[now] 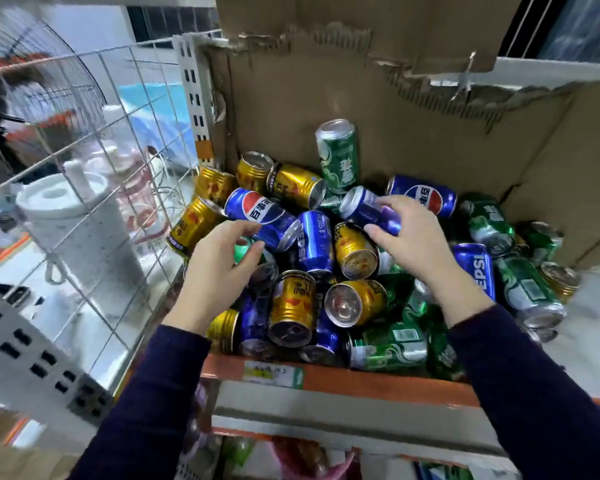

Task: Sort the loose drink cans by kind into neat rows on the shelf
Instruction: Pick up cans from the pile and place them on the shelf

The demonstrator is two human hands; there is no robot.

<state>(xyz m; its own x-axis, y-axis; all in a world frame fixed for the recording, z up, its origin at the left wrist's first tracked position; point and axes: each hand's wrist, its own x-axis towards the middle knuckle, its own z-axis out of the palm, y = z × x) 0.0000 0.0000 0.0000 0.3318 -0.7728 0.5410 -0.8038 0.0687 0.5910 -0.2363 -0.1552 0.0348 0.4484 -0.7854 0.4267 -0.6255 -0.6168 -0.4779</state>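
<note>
Loose cans lie jumbled in a pile on the shelf (378, 382): gold ribbed cans (291, 299), blue Pepsi cans (316, 244) and green cans (388, 348). One green can (338, 157) stands upright at the back against the cardboard. My right hand (416, 244) is closed around a blue Pepsi can (361, 206) at the top of the pile. My left hand (219, 271) curls over a green can (242, 244) on the left side, thumb and fingers wrapped about it, just under another blue Pepsi can (260, 216). Most of that green can is hidden by the hand.
A torn cardboard box wall (395, 109) backs the pile and closes its right side. A wire grid panel (94, 188) bounds the left, with a white lidded cup (73, 216) behind it. An orange price rail (361, 379) edges the shelf front. Bare white shelf (589, 327) lies at right.
</note>
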